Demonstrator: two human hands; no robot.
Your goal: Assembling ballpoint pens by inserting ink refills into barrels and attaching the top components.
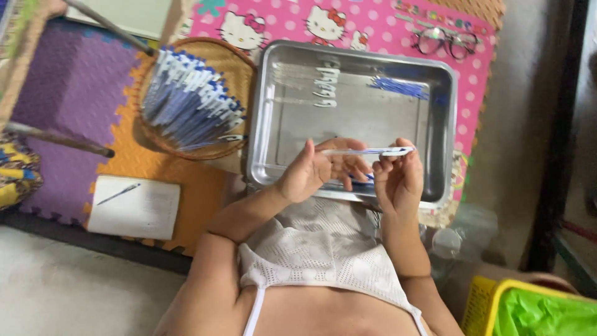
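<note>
Far left of our hands: notepad [134,207] with a pen [118,194] lying on it, on the foam floor mat [74,93]. Nearer, up and left of our left hand: round woven basket [239,65] stacked with blue-and-white pens [189,102]. Left hand [314,171] closed on one end of a white-and-blue pen [367,151], thumb up, fingers curled under. Right hand [398,177] pinches the other end at the fingertips; pen sits level between both hands. Right below and behind the hands: steel tray [264,124], with white pen parts [326,87] beyond the left hand and a bunch of blue parts [401,87] beyond the right. Farther up right of the right hand: eyeglasses [446,42] on the pink mat [373,22]. Low right: yellow basket [491,302].
</note>
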